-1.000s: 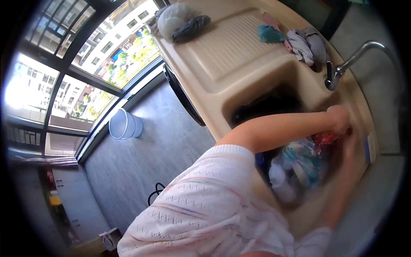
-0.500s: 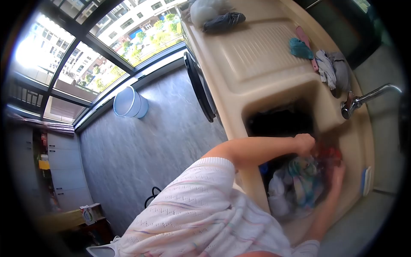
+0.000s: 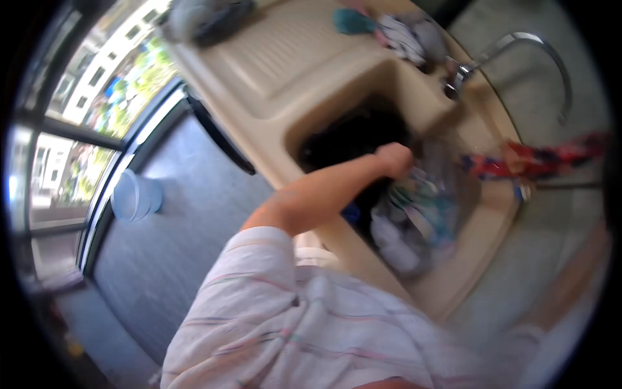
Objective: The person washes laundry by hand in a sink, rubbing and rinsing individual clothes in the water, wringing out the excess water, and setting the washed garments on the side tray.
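Note:
My left hand [image 3: 395, 160] is closed above the sink's inner edge, beside a dark opening [image 3: 356, 133]; its fingers hide whatever may be inside. Below and right of it, white and teal patterned laundry [image 3: 424, 214] lies in the beige basin [image 3: 470, 275]. A blurred red and blue cloth [image 3: 551, 159] stretches from above the basin past its right rim to the edge of view. My right forearm reaches up along the right edge; the hand itself is out of sight.
A chrome faucet [image 3: 457, 78] stands at the sink's back. Teal cloth [image 3: 353, 21] and grey-white cloths [image 3: 408, 39] lie near it. A dark bundle [image 3: 223, 21] rests at the counter's upper left. A blue bucket [image 3: 135, 196] stands on the floor by the window.
The red cloth has come out of the basin and is stretched off to the right. My right hand has left the view. My left hand stays closed near the basin; the camera view has shifted.

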`<state>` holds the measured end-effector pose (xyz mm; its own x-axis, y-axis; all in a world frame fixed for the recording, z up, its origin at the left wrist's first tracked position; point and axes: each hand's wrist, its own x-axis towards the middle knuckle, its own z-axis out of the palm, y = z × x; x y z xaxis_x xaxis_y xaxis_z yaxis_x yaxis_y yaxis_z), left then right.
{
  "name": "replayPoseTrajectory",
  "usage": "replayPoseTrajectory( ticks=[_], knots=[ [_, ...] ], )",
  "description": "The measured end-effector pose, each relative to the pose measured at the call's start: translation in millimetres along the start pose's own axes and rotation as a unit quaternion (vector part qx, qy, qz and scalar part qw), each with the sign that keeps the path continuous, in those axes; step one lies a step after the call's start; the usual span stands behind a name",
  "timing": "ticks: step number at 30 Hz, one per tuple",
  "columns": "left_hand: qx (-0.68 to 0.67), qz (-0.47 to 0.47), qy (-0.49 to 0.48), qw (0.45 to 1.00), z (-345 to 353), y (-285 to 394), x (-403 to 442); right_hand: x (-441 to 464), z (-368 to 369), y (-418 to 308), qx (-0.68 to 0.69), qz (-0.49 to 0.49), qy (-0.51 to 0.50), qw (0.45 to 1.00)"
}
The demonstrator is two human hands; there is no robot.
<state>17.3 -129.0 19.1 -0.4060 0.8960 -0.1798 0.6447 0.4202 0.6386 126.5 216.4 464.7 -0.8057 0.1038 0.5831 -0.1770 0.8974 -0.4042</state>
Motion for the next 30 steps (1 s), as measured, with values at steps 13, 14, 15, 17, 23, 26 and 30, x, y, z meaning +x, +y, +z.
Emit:
replayPoseTrajectory(
  ticks=[13, 14, 15, 17, 23, 26, 30],
  knots=[
    [-0.077, 0.025, 0.028, 0.996, -20.9, 13.2, -5.9, -341.6, 354.4, 124.0, -0.195, 0.403, -0.116, 0.887],
    [-0.085, 0.029, 0.03, 0.996, -24.1, 17.0, -5.0, -331.4, 343.9, 131.0, -0.176, 0.423, -0.103, 0.883],
    [-0.094, 0.034, 0.036, 0.994, -29.0, 22.6, -3.2, -304.3, 320.1, 126.7, 0.024, 0.526, -0.044, 0.849],
    [-0.073, 0.08, 0.06, 0.992, -42.2, 39.9, 3.0, -221.6, 253.8, 66.6, 0.222, 0.502, 0.054, 0.834],
    [-0.143, 0.237, 0.263, 0.924, -65.0, 112.0, 61.2, -72.5, 106.2, -78.2, 0.319, 0.219, 0.059, 0.92],
    [-0.257, 0.261, 0.238, 0.9, -66.3, 147.8, 84.1, -33.8, 25.8, -38.7, 0.542, 0.137, 0.132, 0.819],
    [-0.408, 0.209, 0.081, 0.885, -70.0, 172.7, 75.4, -35.5, 36.5, -93.1, 0.351, 0.139, 0.269, 0.886]
  ],
)
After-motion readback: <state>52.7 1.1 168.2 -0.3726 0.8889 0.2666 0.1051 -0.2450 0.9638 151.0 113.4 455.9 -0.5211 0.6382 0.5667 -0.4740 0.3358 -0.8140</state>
